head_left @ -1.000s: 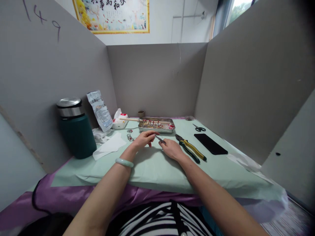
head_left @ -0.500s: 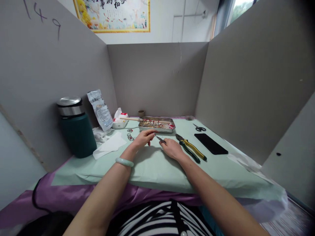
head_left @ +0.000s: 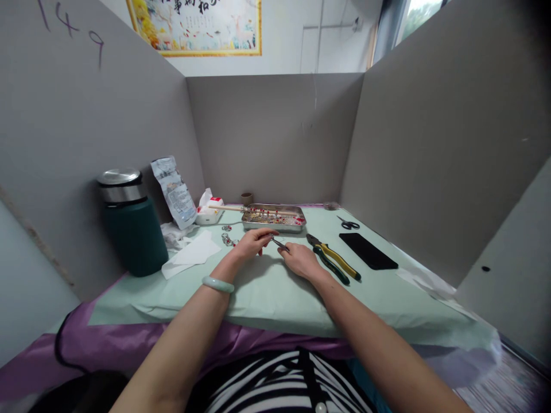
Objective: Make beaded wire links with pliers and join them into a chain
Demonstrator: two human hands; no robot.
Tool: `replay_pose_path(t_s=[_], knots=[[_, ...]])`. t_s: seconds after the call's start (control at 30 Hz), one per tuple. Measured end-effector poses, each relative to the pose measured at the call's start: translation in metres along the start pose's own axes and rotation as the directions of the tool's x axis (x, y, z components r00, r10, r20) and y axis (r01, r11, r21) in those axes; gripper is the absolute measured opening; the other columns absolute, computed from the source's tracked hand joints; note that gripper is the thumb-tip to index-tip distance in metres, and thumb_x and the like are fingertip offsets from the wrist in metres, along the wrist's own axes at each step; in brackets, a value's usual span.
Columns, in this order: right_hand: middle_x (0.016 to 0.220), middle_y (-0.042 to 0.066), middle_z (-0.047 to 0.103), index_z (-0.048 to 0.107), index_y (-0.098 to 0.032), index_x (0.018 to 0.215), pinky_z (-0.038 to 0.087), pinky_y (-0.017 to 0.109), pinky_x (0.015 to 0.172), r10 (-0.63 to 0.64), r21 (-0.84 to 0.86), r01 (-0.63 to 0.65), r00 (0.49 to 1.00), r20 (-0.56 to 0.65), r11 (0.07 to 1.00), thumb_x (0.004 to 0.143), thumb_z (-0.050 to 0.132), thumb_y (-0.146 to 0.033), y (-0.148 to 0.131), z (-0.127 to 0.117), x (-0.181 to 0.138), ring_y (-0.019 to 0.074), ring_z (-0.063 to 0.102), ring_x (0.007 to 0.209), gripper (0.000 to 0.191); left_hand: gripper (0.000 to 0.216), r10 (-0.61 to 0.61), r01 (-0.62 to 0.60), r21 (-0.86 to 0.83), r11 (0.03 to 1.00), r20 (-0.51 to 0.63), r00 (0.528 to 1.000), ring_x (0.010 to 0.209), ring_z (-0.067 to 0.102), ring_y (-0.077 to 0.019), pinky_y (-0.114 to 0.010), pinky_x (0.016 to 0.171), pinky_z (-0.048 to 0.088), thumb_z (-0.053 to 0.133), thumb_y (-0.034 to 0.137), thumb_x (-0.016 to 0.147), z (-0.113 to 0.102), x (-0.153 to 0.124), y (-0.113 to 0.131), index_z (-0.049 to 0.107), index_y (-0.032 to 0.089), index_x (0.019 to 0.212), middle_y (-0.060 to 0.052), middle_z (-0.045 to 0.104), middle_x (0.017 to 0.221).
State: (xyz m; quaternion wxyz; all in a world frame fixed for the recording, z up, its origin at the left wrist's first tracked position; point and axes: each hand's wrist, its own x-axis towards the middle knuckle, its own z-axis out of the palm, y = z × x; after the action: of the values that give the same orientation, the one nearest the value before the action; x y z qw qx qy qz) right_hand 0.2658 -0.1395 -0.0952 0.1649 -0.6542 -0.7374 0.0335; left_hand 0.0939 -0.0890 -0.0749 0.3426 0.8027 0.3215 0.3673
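Over the middle of the green-covered table, my left hand pinches a tiny piece at its fingertips, too small to name, with a small red bit hanging below. My right hand is closed around a slim pair of tweezers. Their tip points left and meets the piece at my left fingertips. Left of my left hand lie silver-and-red beaded pieces. Just beyond both hands is a metal tray with red and gold beads and a thin wooden stick across it.
Green-and-yellow pliers, black scissors and a black phone lie at the right. Leftward stand a dark green flask, a pouch and a tissue pack, near white paper. Grey partitions enclose the table.
The tweezers' tip has moved slightly up and left, closing the small gap to the piece at my left fingertips. Both hands have otherwise barely moved.
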Motion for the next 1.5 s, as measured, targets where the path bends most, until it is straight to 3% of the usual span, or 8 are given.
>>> replay_pose_path(t_s=[0.37,0.6,0.97,1.5], knots=[[0.101,0.012,0.070,0.064,-0.018,0.100,0.037,0.029,0.067,0.006,-0.002,-0.006,1.000,-0.019,1.000,0.094,0.032,-0.045,-0.0009,-0.0001,0.0005,0.0261,0.063,0.093,0.042,0.031,0.017,-0.010,0.127,0.992,-0.056,0.998,0.047,0.045,-0.0078,-0.021,0.046,0.040,0.048,0.026,0.084,-0.0001,-0.0009,-0.0008,0.068,0.015,0.105,0.000,0.057,0.068],[0.102,0.012,0.069,0.064,-0.018,0.101,0.037,0.029,0.069,0.011,-0.014,-0.012,1.000,-0.008,1.000,0.094,0.032,-0.044,-0.0008,0.0007,0.0014,0.0261,0.063,0.095,0.042,0.026,0.093,-0.071,0.179,0.981,-0.114,0.989,0.058,0.051,-0.0127,-0.022,0.057,0.041,0.051,0.022,0.082,0.0018,-0.0033,0.0044,0.071,0.018,0.097,0.000,0.058,0.060],[0.101,0.010,0.070,0.066,-0.020,0.097,0.035,0.027,0.067,-0.059,0.001,0.059,0.998,0.030,0.998,0.094,0.034,-0.044,0.0049,-0.0035,0.0026,0.0241,0.062,0.095,0.040,0.028,0.082,-0.077,0.175,0.982,-0.024,0.996,0.047,0.046,-0.0086,-0.021,0.050,0.039,0.048,0.025,0.084,-0.0010,-0.0037,0.0005,0.069,0.016,0.099,0.001,0.056,0.063],[0.100,0.010,0.070,0.066,-0.020,0.097,0.035,0.027,0.068,-0.071,-0.001,0.071,0.998,0.004,0.998,0.093,0.035,-0.046,0.0055,0.0009,0.0039,0.0249,0.062,0.094,0.040,0.028,0.063,-0.062,0.178,0.982,0.003,0.998,0.046,0.047,-0.0085,-0.021,0.048,0.039,0.048,0.026,0.083,-0.0045,-0.0044,0.0023,0.069,0.015,0.099,0.002,0.055,0.060]])
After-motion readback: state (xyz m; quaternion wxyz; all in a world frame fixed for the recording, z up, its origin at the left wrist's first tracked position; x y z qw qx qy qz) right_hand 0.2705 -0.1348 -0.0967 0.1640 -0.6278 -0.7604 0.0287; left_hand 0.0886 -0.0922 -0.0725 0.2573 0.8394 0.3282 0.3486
